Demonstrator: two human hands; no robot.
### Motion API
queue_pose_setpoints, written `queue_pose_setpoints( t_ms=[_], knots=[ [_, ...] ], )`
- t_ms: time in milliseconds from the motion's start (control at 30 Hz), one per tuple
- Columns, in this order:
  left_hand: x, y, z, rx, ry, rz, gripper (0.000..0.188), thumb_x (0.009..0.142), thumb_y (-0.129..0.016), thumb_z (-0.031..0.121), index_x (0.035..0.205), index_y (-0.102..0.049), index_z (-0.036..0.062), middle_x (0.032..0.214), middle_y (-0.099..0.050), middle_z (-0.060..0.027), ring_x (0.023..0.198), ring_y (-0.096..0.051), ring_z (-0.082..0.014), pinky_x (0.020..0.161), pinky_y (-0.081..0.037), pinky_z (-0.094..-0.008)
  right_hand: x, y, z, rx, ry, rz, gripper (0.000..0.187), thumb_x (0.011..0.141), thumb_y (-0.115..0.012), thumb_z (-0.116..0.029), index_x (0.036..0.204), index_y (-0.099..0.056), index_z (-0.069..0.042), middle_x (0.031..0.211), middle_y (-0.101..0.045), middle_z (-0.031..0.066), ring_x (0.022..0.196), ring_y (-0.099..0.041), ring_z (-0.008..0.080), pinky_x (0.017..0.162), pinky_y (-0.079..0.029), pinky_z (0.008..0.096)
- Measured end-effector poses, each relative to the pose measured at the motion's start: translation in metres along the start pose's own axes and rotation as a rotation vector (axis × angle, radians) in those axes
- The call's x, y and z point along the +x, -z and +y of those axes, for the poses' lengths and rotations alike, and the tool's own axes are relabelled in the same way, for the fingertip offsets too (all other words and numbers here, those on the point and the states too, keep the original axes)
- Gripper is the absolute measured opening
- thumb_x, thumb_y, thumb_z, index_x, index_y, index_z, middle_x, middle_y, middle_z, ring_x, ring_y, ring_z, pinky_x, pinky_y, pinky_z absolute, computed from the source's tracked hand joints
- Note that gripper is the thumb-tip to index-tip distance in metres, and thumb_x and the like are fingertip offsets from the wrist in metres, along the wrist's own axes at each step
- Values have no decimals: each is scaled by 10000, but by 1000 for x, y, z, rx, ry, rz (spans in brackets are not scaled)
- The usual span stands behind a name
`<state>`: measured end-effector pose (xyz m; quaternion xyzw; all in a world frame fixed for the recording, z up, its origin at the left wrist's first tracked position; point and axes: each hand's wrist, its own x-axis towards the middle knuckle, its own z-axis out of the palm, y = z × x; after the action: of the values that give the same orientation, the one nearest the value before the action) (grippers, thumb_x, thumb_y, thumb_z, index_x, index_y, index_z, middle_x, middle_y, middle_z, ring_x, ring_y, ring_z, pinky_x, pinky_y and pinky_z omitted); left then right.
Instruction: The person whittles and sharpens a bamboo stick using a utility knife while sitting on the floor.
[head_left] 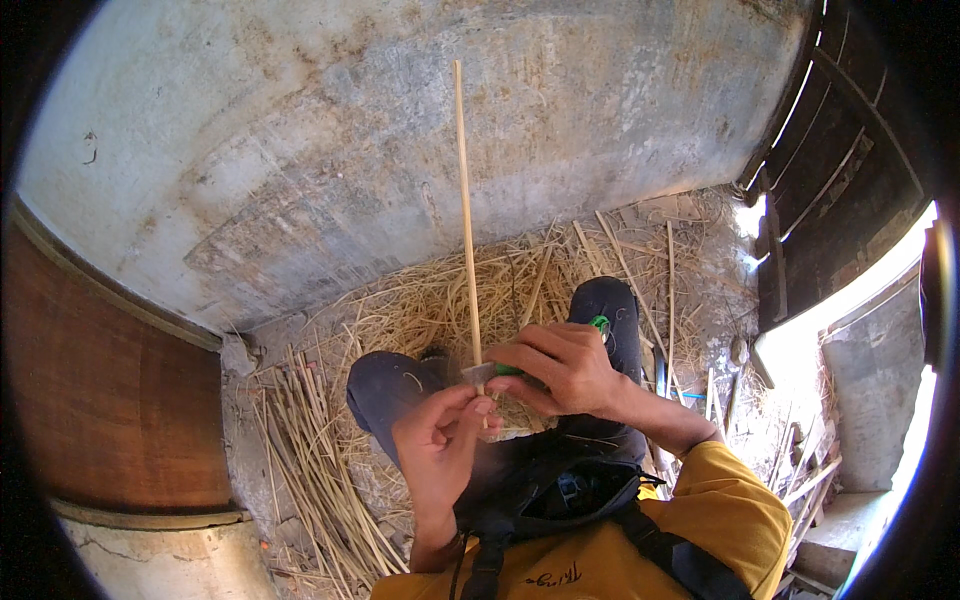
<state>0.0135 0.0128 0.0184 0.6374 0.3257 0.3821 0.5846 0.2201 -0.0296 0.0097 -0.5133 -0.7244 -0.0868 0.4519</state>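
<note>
A long, thin pale strip (467,210), which looks like bamboo, stands nearly upright in front of me, its far end in front of the stained wall. Near its lower end my left hand (437,437) pinches it between thumb and fingers. My right hand (568,368) is closed around the green handle of a knife (480,373). Its short metal blade lies across the strip, just above my left fingertips. Part of the handle is hidden under my right fingers. Both hands meet over my lap, between my knees.
Curly shavings (420,300) cover the floor before my legs. A pile of thin strips (325,470) lies to the left. A concrete wall (400,150) rises ahead, and a brown wooden panel (120,370) stands left. An open black bag (570,495) rests at my waist.
</note>
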Motion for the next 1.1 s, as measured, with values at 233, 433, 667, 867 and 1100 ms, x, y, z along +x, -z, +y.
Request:
queue_pose_setpoints(
  t_ms=[233, 433, 667, 867, 1100],
  knots=[
    [-2, -2, -1, 87, -67, 40, 137, 965, -732, 16, 1062, -707, -77, 859, -762, -148, 739, -769, -201, 646, -662, -336, 1, 4, 2, -31, -9, 15, 348, 858, -822, -316, 1119, -720, -110, 822, -622, 42, 635, -667, 253, 544, -528, 372],
    [-3, -4, 3, 76, -45, 67, 126, 943, -728, -44, 1059, -718, -95, 862, -754, -138, 770, -762, -171, 668, -648, -284, 3, 2, 1, -40, 1, 42, 354, 852, -827, -317, 1121, -726, -110, 802, -603, 39, 625, -656, 247, 535, -511, 369],
    [-13, -3, 1, 87, -29, 26, 120, 941, -718, -61, 1056, -717, -95, 855, -754, -127, 759, -750, -157, 668, -620, -270, 10, 5, 12, -24, -92, 134, 321, 838, -845, -256, 1092, -739, -91, 801, -636, 66, 605, -646, 258, 507, -490, 379],
    [-24, -1, -6, 70, 37, -44, 114, 938, -705, -69, 1051, -712, -83, 850, -755, -120, 752, -748, -156, 676, -616, -280, 23, 14, 38, -60, -188, 220, 326, 868, -836, -268, 1092, -736, -53, 882, -698, 109, 674, -679, 310, 559, -525, 361],
    [-21, 6, -19, 102, 93, -148, 112, 997, -702, 45, 1061, -705, -47, 844, -760, -100, 747, -745, -153, 686, -614, -294, 21, 13, 33, 492, -543, 175, 288, 931, -799, -148, 1173, -726, -11, 953, -735, 82, 820, -699, 141, 748, -543, 293]
  ],
)
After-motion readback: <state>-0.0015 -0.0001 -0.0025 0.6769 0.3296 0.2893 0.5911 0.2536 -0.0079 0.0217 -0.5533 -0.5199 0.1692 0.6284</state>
